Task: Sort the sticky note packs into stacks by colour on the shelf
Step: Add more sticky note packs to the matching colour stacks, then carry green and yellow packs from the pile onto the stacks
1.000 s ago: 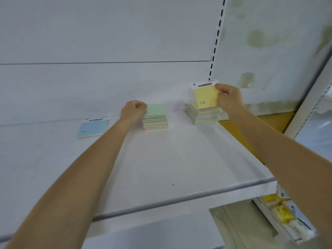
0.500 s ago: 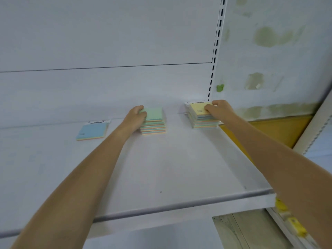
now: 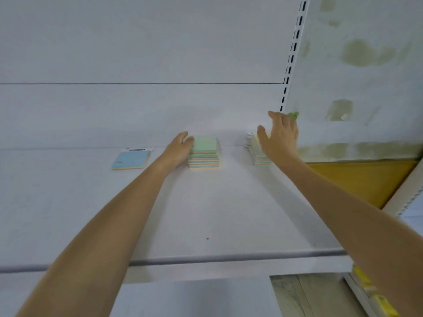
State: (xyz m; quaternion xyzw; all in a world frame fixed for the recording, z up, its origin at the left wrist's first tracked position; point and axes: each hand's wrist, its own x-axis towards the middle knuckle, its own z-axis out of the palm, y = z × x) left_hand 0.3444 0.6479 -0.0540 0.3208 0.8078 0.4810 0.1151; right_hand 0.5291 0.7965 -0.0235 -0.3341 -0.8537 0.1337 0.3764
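blue pack [image 3: 130, 159]: lies alone, far left of shelf [image 3: 206, 213]
green stack [image 3: 204, 152]: built; left hand [image 3: 179, 148] cupped against its side, not gripping
yellow stack [image 3: 256, 152]: right hand [image 3: 280, 138] open, empty, hovering over it
left: likely little, maybe squaring up

We see open shelf [image 3: 206, 213] toward 6 o'clock; at 12 o'clock, blue pack [image 3: 130, 159], green stack [image 3: 204, 153], yellow stack [image 3: 256, 154] block rear wall.

Both forearms are bare to the frame's edge, no sleeve showing; the left hand [image 3: 180, 148] and right hand [image 3: 278, 139] wear nothing.
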